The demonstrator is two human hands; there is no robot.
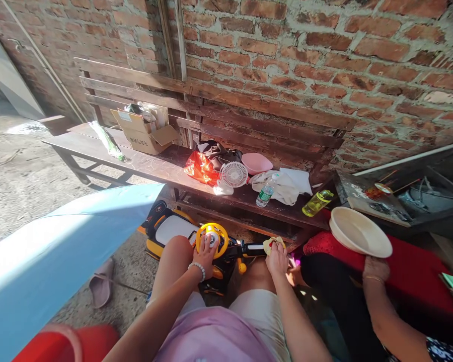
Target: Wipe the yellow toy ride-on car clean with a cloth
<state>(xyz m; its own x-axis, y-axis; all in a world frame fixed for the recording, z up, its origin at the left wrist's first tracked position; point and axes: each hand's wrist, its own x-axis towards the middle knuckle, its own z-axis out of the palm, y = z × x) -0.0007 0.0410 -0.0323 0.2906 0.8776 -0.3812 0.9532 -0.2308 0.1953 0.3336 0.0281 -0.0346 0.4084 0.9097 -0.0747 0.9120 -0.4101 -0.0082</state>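
A black and yellow ride-on toy car (pixel 173 229) with a white seat stands in front of my knees. Over its yellow steering wheel (pixel 225 240) lies my left hand (pixel 206 254), fingers curled on the white hub and lower rim. A bead bracelet circles that wrist. My right hand (pixel 277 259) is closed on a crumpled pale yellow cloth (pixel 269 245), pressed against the end of a black and white bar (pixel 254 248) that sticks out from the toy car. Part of the cloth is hidden under my fingers.
A wooden bench (pixel 154 168) bears a cardboard box (pixel 141 133), red bag (pixel 202 168), small fan (pixel 234 174), pink basin (pixel 256 163), water bottle (pixel 265 195) and yellow-green bottle (pixel 317 202). At right, another person's hand (pixel 375 269) touches cream basins (pixel 362 234). Blue sheet (pixel 60 241) lies left.
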